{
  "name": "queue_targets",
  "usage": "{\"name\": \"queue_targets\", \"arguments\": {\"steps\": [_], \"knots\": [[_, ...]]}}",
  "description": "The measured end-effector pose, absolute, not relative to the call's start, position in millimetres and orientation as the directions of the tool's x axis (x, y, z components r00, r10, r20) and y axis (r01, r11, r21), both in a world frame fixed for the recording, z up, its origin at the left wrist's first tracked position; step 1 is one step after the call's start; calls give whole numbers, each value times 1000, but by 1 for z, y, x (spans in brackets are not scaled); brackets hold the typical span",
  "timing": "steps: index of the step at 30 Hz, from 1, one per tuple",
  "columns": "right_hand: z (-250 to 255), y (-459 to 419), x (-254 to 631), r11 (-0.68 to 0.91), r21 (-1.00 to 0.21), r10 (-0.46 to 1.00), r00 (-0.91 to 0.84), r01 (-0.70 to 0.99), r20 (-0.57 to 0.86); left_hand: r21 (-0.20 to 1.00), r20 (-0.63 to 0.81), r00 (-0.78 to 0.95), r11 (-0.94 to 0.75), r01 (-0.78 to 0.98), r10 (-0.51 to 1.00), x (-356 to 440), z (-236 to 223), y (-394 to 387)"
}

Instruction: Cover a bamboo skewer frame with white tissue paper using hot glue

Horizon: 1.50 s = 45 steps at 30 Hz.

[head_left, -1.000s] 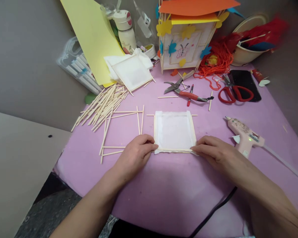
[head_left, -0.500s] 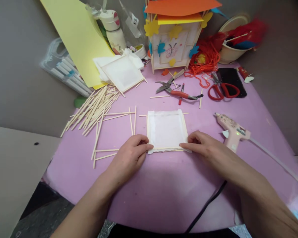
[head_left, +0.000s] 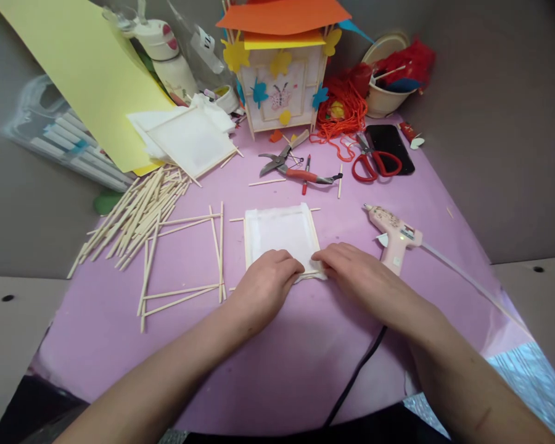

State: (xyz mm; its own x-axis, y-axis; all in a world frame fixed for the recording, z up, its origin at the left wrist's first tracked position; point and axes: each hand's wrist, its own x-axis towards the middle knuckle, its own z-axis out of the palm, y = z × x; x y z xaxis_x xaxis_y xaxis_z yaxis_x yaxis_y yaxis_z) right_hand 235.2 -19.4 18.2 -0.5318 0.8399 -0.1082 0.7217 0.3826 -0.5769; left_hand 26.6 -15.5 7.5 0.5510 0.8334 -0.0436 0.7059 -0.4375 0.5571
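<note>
The white-covered stick frame lies flat on the purple-topped desk, its near edge under both hands. The left hand has its grip clamped on that edge, thumb and fingers together, while the right hand has its grip pinched on the near right corner, just beside the left fingertips. An uncovered stick square lies left of the frame, a pink glue gun to its right, and pruning shears beyond.

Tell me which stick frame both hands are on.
The nearer white frame, with the left hand and right hand at its front edge; the bare frame and farther white frame lie ungrasped to its left.
</note>
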Motion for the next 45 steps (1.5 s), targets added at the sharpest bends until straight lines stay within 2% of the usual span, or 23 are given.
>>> {"name": "queue_targets", "arguments": {"steps": [11,18,28,45], "knots": [[20,-15,250,480,-509,816,-577,715,-40,607,-61,542,-400,686,838,28,8,-15],[17,-16,249,497,-496,814,-581,712,-19,644,-122,544,-351,680,830,50,13,-12],[13,-15,249,514,-467,806,-591,720,-22,674,-116,520,-318,667,846,54,9,-11],[15,-15,248,502,-488,807,-589,714,-32,754,-117,464,-225,617,878,53,6,-11]]}}
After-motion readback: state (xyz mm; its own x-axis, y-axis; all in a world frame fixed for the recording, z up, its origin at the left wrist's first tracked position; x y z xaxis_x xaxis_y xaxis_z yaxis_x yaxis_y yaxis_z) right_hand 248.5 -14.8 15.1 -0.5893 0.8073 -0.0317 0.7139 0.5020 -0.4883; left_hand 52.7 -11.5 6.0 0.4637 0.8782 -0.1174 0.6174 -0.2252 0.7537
